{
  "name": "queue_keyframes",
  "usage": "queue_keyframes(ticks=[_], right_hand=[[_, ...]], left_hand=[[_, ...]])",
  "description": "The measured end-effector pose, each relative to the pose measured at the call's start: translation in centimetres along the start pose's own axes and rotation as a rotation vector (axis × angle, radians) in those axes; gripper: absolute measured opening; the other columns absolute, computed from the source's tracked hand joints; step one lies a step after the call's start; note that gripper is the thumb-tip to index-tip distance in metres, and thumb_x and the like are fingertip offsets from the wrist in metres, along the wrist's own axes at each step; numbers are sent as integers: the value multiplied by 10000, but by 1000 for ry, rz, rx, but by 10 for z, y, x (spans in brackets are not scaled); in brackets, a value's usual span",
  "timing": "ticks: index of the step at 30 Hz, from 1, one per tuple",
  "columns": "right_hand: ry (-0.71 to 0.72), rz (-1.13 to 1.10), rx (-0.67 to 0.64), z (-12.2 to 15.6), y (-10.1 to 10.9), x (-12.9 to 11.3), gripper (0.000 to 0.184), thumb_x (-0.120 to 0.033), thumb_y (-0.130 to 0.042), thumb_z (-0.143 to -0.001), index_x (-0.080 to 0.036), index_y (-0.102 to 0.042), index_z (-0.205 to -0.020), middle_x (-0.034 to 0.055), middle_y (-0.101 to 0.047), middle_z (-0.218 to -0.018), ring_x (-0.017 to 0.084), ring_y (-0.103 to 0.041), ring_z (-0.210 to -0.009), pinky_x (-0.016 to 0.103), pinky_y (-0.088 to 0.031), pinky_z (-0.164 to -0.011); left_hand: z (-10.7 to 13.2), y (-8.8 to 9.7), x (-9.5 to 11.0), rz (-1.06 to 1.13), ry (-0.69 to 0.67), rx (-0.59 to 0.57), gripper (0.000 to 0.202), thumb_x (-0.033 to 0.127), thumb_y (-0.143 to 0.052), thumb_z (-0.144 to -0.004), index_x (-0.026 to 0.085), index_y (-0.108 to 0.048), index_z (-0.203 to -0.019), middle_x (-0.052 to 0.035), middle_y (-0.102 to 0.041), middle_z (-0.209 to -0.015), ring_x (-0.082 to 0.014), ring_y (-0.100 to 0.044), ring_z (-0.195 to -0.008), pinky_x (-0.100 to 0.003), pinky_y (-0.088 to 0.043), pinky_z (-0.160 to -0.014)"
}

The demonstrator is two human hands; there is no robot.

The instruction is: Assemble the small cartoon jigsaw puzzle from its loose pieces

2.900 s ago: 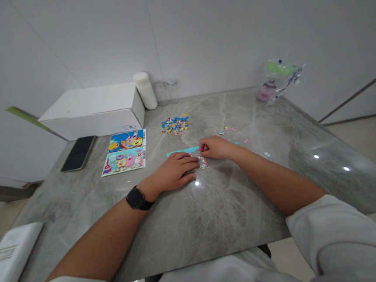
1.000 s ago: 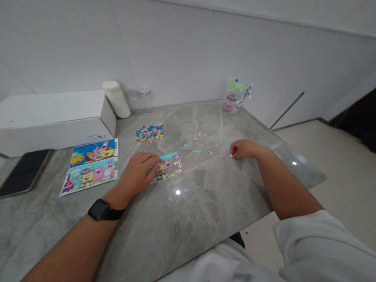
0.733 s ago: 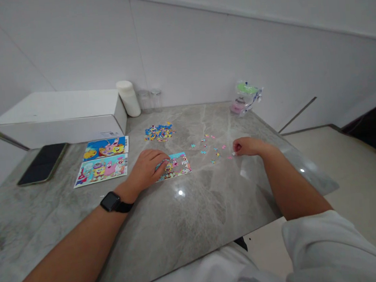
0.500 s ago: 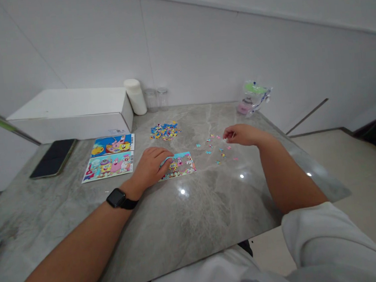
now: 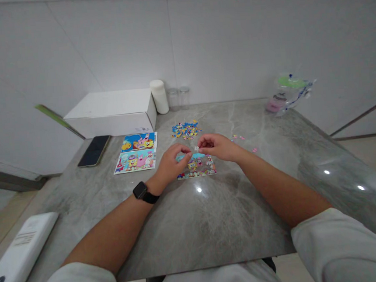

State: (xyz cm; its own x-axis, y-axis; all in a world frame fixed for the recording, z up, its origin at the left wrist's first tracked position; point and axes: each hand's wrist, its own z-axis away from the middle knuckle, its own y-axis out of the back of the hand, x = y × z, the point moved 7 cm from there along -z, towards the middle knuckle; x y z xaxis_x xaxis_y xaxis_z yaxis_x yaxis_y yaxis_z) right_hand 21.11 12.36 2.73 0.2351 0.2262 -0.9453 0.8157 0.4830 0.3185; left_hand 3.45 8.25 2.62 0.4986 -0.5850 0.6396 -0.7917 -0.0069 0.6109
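Note:
A partly assembled jigsaw puzzle [image 5: 199,174] with colourful cartoon figures lies on the table in front of me. My left hand [image 5: 173,163] is at its left edge, thumb and forefinger apart with nothing seen between them; a watch is on that wrist. Over the puzzle's upper edge, my right hand [image 5: 219,147] pinches a small pale puzzle piece [image 5: 196,149] between thumb and fingertips. The piece is close to my left fingertips. My right hand and forearm cover part of the table where loose pieces lie. Several pink loose pieces [image 5: 255,150] show to the right.
Behind the puzzle is a heap of mixed pieces [image 5: 186,130]. Two picture cards [image 5: 137,161], a phone [image 5: 94,151] and a white box [image 5: 110,123] are on the left. A white bottle [image 5: 159,97], clear jars [image 5: 184,98], a plastic bag [image 5: 286,95] and a white device [image 5: 23,252] stand around.
My right hand has moved left from the loose pieces to the puzzle, carrying a piece. My left hand has raised its fingers slightly. The camera view has turned left.

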Motion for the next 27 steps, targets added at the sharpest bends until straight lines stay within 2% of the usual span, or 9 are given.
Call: queue_keyframes(ticks=[5,14,20,23,27], right_hand=[[-11,-39,-45,2,-17,11,300,-423,-840,-774,-198,-691,-904,-11,-681,-785,142,-613,-739,280,-492,-711],[-18,-142,-90,2,-24,13,276,-388,-842,-758,-203,-711,-915,-16,-713,-796,135,-634,-741,271,-504,-721],[-62,-160,-69,0,-27,20,257,-378,-840,-755,-197,-724,-897,-16,-730,-788,135,-644,-736,258,-497,-702],[-86,-170,-74,1,-29,20,301,-425,-840,-764,-193,-728,-920,-8,-738,-819,134,-641,-743,261,-493,-710],[-69,-137,-71,2,-28,16,370,-516,-840,-761,-187,-712,-870,-22,-678,-756,124,-582,-698,254,-444,-661]], left_hand=[[1,-6,2,3,5,-47,201,373,-609,-1001,204,-664,-907,-44,-722,-928,-206,-665,-910,-361,-516,-879],[1,-5,-3,59,69,-41,224,378,-598,-994,201,-675,-881,-34,-725,-895,-193,-666,-867,-338,-524,-857],[1,-7,-3,50,80,-59,223,389,-599,-990,207,-681,-890,-33,-734,-898,-197,-672,-875,-338,-525,-852],[2,-7,-2,23,72,-57,220,381,-595,-993,207,-678,-887,-37,-735,-904,-200,-669,-880,-341,-519,-851],[2,-8,0,-6,48,-64,228,381,-605,-991,204,-665,-862,-38,-718,-879,-202,-658,-861,-340,-509,-827]])
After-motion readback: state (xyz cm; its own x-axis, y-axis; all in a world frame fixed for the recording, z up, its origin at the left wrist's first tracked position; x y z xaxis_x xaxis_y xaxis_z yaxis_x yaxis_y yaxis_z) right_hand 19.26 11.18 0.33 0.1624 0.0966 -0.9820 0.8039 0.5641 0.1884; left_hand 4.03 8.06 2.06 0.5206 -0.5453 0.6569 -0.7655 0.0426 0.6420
